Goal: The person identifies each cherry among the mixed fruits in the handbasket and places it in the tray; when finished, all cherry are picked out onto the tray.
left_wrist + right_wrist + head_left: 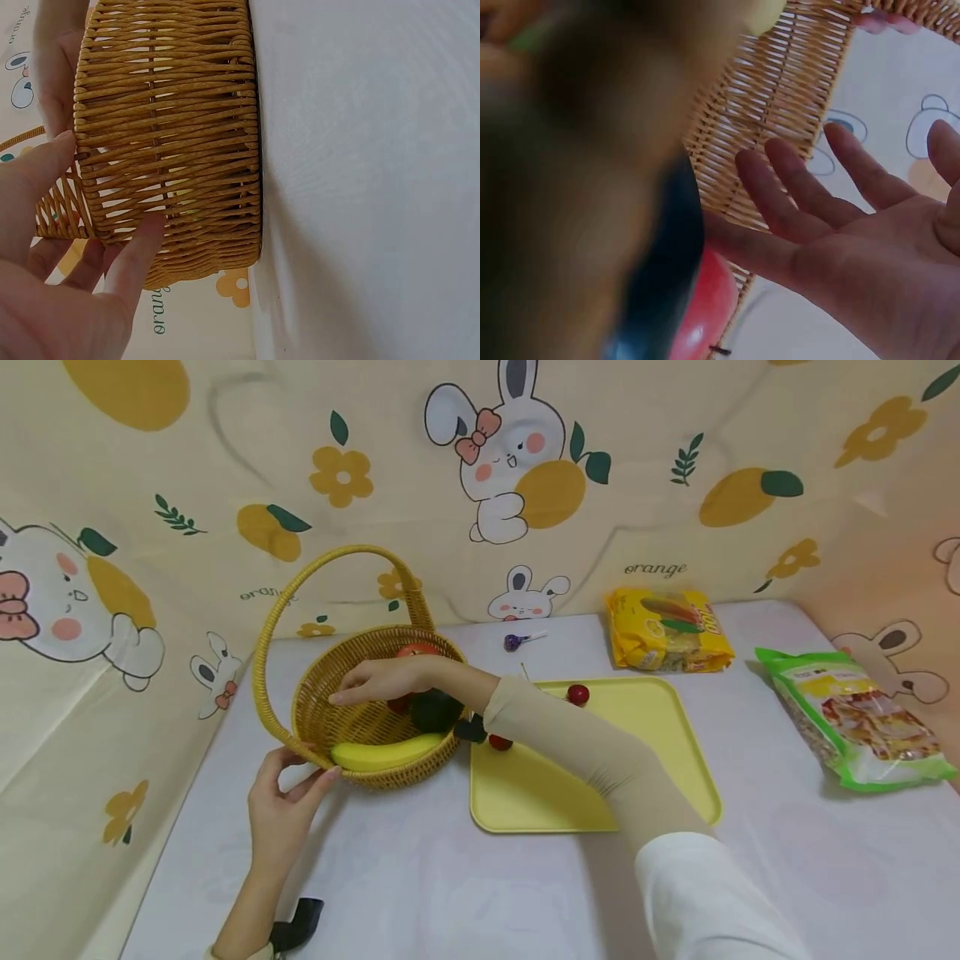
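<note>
A wicker basket point(311, 714) with a tall arched handle stands on the left of the table. In it lie a banana point(390, 755) along the near side, a dark green rounded fruit or vegetable point(436, 712), and a red apple-like fruit point(417, 650). My left hand point(285, 802) grips the basket at the foot of its handle; in the left wrist view, the woven side point(165, 112) shows beside the fingers. Over the basket's opening hangs my right hand point(390, 681), holding nothing. The right wrist view shows its fingers spread and loosely bent. My right forearm hides part of the contents.
Right of the basket is a yellow tray point(540, 802), partly under my right arm, with cherries point(577, 695) visible. Behind it lies a lollipop point(513, 643). A yellow food packet point(666, 631) and a green-edged bag point(858, 718) lie farther right. A patterned cloth point(420, 527) backs the table.
</note>
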Tool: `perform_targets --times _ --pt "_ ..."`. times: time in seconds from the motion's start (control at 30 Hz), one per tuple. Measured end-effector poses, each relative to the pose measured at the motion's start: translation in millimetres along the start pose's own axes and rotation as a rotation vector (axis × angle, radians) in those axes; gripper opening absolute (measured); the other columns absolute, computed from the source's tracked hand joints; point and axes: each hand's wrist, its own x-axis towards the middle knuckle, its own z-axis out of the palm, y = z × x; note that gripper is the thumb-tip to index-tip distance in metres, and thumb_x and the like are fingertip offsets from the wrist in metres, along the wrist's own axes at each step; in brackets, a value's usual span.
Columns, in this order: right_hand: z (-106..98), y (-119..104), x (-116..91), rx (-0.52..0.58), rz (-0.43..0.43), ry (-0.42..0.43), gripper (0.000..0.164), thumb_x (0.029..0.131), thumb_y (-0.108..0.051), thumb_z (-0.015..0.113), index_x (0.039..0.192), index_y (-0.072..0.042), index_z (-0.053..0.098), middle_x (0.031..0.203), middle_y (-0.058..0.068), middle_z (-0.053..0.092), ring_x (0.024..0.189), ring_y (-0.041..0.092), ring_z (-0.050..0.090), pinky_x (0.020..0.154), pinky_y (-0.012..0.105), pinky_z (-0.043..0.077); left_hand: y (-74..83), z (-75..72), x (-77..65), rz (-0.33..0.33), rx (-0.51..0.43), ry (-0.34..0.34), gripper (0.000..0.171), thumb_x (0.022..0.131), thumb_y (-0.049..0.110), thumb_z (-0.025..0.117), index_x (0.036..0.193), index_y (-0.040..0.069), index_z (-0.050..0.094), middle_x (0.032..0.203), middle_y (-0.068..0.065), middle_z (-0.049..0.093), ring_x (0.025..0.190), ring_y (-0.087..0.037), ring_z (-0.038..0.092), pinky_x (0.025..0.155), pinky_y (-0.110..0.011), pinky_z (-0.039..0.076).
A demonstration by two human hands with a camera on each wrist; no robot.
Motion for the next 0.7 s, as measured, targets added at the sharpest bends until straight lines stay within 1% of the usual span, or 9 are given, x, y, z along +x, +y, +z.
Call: perform_targets --times 0.03,0.13,0.23,0.3,0.4,0.5,0.57,0.7 --pt "1.2 -0.2 1.2 -0.008 0.017 -0.004 0.054 0.105 -0.043 0.046 0.143 -0.005 0.050 0.144 0.008 0.051 0.132 0.021 0.047 0.111 0.036 0.043 0.1 0.2 0.3 0.003 -0.002 -0.002 0.044 0.077 -0.022 0.073 0.117 -0.015 0.054 0.112 -0.024 0.052 0.102 -0.019 0.057 0.079 -0.020 0.059" --pt "4.3 1.7 4.6 -0.020 0.068 -0.017 0.061 0.105 -0.049 0.043 0.149 -0.007 0.044 0.150 0.006 0.046 0.136 0.020 0.043 0.112 0.032 0.042 -0.1 0.4 1.3 0.002 -0.003 -0.010 0.043 0.078 -0.021 0.073 0.116 -0.014 0.054 0.112 -0.023 0.053 0.102 -0.020 0.057 0.080 -0.021 0.059" --pt "8.3 5.4 6.6 -0.021 0.089 -0.046 0.061 0.104 -0.049 0.044 0.148 -0.008 0.045 0.150 0.005 0.046 0.137 0.020 0.042 0.111 0.031 0.042 -0.1 0.4 1.7 -0.007 0.006 -0.011 0.044 0.078 -0.020 0.073 0.118 -0.013 0.055 0.112 -0.020 0.053 0.101 -0.019 0.058 0.081 -0.020 0.059" --pt "11.2 8.4 7.5 -0.030 0.078 -0.072 0.056 0.105 -0.045 0.046 0.145 -0.007 0.050 0.146 0.005 0.050 0.134 0.018 0.045 0.109 0.031 0.043 -0.3 0.4 1.4 -0.019 0.016 -0.008 0.045 0.078 -0.019 0.074 0.119 -0.012 0.056 0.112 -0.017 0.054 0.099 -0.018 0.059 0.080 -0.020 0.059" --pt "15.4 13.1 9.5 -0.041 0.048 -0.124 0.046 0.105 -0.037 0.050 0.137 -0.005 0.057 0.136 0.007 0.057 0.124 0.017 0.051 0.105 0.031 0.046 0.3 0.2 1.1 -0.031 0.021 -0.004 0.046 0.078 -0.018 0.074 0.120 -0.011 0.056 0.111 -0.015 0.054 0.099 -0.018 0.060 0.080 -0.020 0.059" --pt "18.9 17.6 12.8 -0.046 0.026 -0.169 0.039 0.104 -0.032 0.053 0.131 -0.005 0.062 0.128 0.009 0.060 0.113 0.016 0.053 0.100 0.031 0.048 1.3 0.1 0.9 -0.042 0.018 -0.002 0.046 0.079 -0.018 0.074 0.121 -0.010 0.056 0.111 -0.014 0.054 0.100 -0.018 0.059 0.081 -0.020 0.059" --pt "20.3 19.3 14.6 -0.055 0.027 -0.174 0.037 0.104 -0.032 0.054 0.129 -0.007 0.064 0.124 0.008 0.061 0.109 0.016 0.052 0.095 0.030 0.049 1.6 0.3 0.6 -0.046 0.024 0.001 0.046 0.079 -0.017 0.074 0.120 -0.010 0.056 0.111 -0.013 0.054 0.100 -0.018 0.059 0.080 -0.019 0.059" --pt "20.8 21.3 16.7 -0.045 0.023 -0.161 0.034 0.103 -0.028 0.055 0.127 -0.006 0.065 0.121 0.007 0.062 0.103 0.014 0.053 0.089 0.028 0.051 1.9 0.3 0.7 -0.048 0.026 0.006 0.046 0.079 -0.017 0.074 0.121 -0.010 0.056 0.111 -0.008 0.054 0.102 -0.017 0.058 0.080 -0.019 0.059"
